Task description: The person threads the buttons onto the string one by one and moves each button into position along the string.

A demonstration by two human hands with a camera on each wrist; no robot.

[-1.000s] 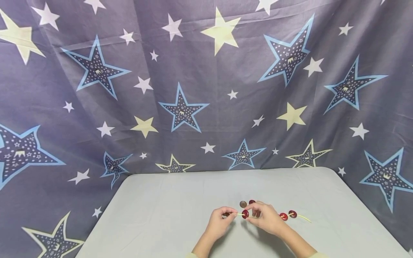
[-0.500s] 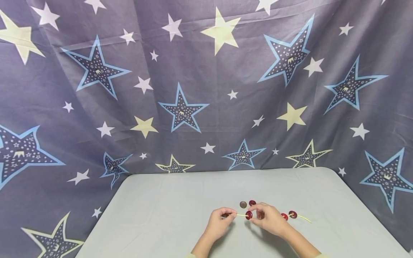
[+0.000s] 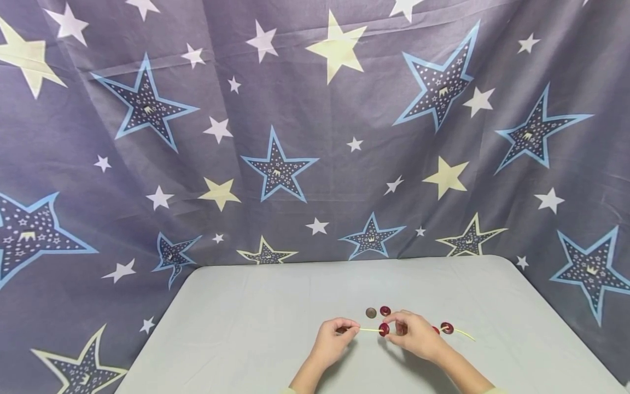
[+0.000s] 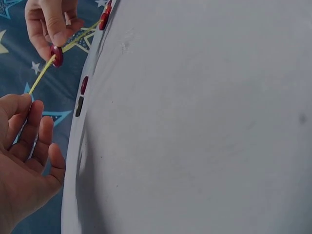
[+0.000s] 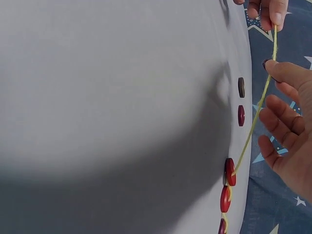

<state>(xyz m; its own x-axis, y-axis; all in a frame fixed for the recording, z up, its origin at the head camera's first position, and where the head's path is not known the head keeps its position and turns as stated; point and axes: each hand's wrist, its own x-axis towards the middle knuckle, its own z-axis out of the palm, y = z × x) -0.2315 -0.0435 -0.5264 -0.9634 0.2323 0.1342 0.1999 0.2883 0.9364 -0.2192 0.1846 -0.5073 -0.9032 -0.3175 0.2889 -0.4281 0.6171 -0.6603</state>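
Left hand [image 3: 332, 342] pinches the end of a thin yellow cord [image 3: 369, 330] above the grey table [image 3: 256, 328]. Right hand [image 3: 413, 334] pinches a round dark-red button [image 3: 384, 329] threaded on that cord. Two loose buttons, one brown [image 3: 371, 312] and one red [image 3: 385, 311], lie just behind.

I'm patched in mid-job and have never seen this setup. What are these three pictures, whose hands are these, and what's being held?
No machine here: a person works bare-handed. The wide picture comes from a head camera; the two tilted ones come from cameras on each wrist. The left hand pinches the end of a yellow cord. The right hand pinches a red button threaded on that cord. More red buttons sit on the cord behind it. Two loose buttons lie on the grey table.
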